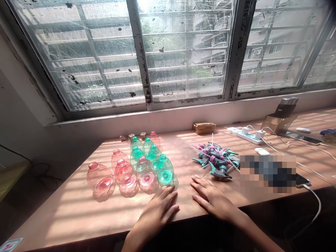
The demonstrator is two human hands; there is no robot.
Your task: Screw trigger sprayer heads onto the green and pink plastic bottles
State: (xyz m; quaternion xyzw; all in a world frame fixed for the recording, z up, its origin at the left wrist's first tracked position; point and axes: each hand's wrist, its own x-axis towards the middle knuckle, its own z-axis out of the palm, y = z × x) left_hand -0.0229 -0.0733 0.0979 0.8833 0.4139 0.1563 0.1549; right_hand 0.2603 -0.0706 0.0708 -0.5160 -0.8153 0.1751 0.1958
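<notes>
My left hand (163, 204) lies flat on the table near its front edge, fingers stretched, fingertips close to the base of a green bottle (165, 168). My right hand (210, 196) also rests palm down with its fingers apart, holding nothing. Just beyond it is a heap of spray trigger heads (216, 157) in grey, teal and pink, some with thin dip tubes sticking out. Left of the heap stand several clear, uncapped bottles, green ones in the middle and pink ones such as the pink bottle (101, 180) at the left.
A phone with a blurred screen (301, 180) and a white cable lie to the right. Behind are a white earbud case (261, 151), a power strip (244, 135), a cardboard box (204, 128) and a dark-topped container (286, 106). Windows (183, 52) rise behind the table (65, 217).
</notes>
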